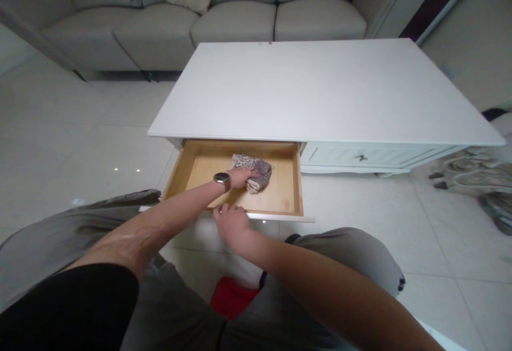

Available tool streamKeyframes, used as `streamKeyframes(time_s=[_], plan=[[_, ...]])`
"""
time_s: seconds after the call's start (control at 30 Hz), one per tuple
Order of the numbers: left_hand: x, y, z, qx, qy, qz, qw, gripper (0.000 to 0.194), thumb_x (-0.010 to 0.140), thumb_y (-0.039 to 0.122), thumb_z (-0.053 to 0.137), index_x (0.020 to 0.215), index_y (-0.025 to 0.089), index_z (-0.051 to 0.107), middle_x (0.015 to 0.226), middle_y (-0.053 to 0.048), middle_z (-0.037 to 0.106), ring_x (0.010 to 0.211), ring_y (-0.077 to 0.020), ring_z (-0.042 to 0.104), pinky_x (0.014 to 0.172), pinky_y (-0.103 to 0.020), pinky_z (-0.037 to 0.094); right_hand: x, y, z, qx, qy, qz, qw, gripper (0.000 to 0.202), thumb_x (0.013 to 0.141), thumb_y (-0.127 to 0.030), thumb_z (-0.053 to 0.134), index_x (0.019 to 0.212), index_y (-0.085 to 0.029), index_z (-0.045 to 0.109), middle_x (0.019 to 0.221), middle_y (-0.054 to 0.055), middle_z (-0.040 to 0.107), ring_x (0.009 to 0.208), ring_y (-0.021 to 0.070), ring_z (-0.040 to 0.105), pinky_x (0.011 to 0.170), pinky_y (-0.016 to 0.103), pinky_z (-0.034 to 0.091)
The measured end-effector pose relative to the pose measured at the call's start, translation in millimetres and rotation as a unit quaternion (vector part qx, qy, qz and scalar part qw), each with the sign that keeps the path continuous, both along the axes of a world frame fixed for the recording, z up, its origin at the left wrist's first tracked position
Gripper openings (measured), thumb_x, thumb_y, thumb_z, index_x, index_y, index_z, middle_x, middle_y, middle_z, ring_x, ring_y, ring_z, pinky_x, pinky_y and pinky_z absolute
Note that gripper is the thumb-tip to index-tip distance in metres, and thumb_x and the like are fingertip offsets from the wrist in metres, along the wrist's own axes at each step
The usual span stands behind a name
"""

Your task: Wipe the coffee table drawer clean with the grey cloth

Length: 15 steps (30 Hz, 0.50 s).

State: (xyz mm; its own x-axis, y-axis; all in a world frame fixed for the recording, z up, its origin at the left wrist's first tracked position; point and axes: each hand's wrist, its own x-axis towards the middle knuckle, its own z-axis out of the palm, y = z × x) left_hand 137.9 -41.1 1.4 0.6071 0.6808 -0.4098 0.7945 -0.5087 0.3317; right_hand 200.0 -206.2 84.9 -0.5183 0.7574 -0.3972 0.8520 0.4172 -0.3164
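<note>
Inside drawer (192,172), L hand (241,177) fingers clenched on cloth (258,172); R hand (230,222) fingers grip drawer front.

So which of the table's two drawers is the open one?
The left drawer, pulled out with its wooden inside showing and a cloth under the left hand. The right drawer is shut flush.
</note>
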Motion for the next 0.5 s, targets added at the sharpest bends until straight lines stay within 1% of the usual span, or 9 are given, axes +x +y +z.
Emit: streamKeyframes(time_s=[0.07,0.13,0.17,0.23,0.3,0.37,0.43,0.5], plan=[[-28.2,11.9,-0.8,0.02,0.039,0.044,0.998,0.078,0.078,0.002,0.056,0.147,0.037,0.055,0.157,-0.004,0.05,0.141,-0.0227,0.051,0.114,-0.033,0.037,0.3,-0.3,-0.6,0.007,-0.007,0.007,1.0,0.047,0.1,-0.012,0.034,0.145,-0.012,0.048,0.127,0.025,0.063,0.112,0.029,0.068,0.084,0.044,0.056],[-50.8,20.1,-2.3,0.052,0.082,0.099,0.99,0.078,0.08,0.007,0.057,0.153,0.03,0.048,0.158,-0.012,0.049,0.136,-0.0284,0.055,0.11,-0.037,0.041,-0.4,0.1,-1.7,0.007,-0.009,0.008,1.0,0.047,0.1,-0.013,0.035,0.145,-0.013,0.047,0.127,0.024,0.064,0.111,0.0295,0.068,0.083,0.044,0.056],[-58.8,22.8,-2.8,0.062,0.095,0.116,0.987,0.078,0.08,0.01,0.058,0.155,0.028,0.046,0.156,-0.014,0.05,0.133,-0.0301,0.057,0.108,-0.038,0.043,-0.9,0.4,-2.2,0.007,-0.007,0.006,1.0,0.047,0.1,-0.013,0.035,0.145,-0.013,0.047,0.126,0.024,0.064,0.111,0.0297,0.068,0.083,0.044,0.056],[-67.4,25.8,-3.0,0.066,0.109,0.13,0.983,0.079,0.081,0.017,0.061,0.157,0.025,0.042,0.152,-0.016,0.055,0.129,-0.031,0.06,0.107,-0.037,0.045,-1.5,0.9,-2.9,0.004,-0.002,0.0,1.0,0.047,0.1,-0.013,0.036,0.145,-0.013,0.047,0.126,0.025,0.064,0.112,0.03,0.068,0.083,0.045,0.056],[-66.8,26.2,-2.1,0.06,0.114,0.126,0.984,0.077,0.083,0.02,0.061,0.157,0.025,0.043,0.148,-0.015,0.059,0.127,-0.0313,0.062,0.106,-0.037,0.045,-1.5,1.1,-2.8,0.001,-0.001,0.001,1.0,0.047,0.1,-0.013,0.036,0.146,-0.012,0.047,0.127,0.025,0.063,0.112,0.0303,0.068,0.084,0.046,0.056],[-57.8,24.6,-0.8,0.063,0.113,0.124,0.984,0.075,0.085,0.021,0.059,0.157,0.025,0.042,0.148,-0.016,0.058,0.126,-0.0324,0.062,0.107,-0.039,0.045,-1.3,1.0,-2.1,0.0,-0.001,0.006,1.0,0.048,0.1,-0.012,0.036,0.146,-0.012,0.047,0.128,0.026,0.063,0.113,0.0308,0.068,0.084,0.046,0.056],[-39.8,21.6,-0.6,0.069,0.099,0.114,0.986,0.074,0.086,0.02,0.058,0.158,0.024,0.042,0.154,-0.017,0.053,0.131,-0.0325,0.059,0.11,-0.04,0.044,-1.5,0.9,-1.6,0.001,-0.002,0.009,1.0,0.048,0.1,-0.012,0.037,0.147,-0.011,0.047,0.128,0.026,0.064,0.113,0.0309,0.068,0.084,0.046,0.057],[-12.2,17.2,-2.3,0.063,0.071,0.081,0.992,0.073,0.086,0.015,0.055,0.158,0.021,0.041,0.159,-0.016,0.046,0.141,-0.0307,0.05,0.115,-0.039,0.039,-2.7,1.1,-2.3,0.006,-0.002,0.004,1.0,0.048,0.1,-0.011,0.036,0.146,-0.01,0.049,0.127,0.026,0.064,0.112,0.0311,0.068,0.083,0.045,0.057]])
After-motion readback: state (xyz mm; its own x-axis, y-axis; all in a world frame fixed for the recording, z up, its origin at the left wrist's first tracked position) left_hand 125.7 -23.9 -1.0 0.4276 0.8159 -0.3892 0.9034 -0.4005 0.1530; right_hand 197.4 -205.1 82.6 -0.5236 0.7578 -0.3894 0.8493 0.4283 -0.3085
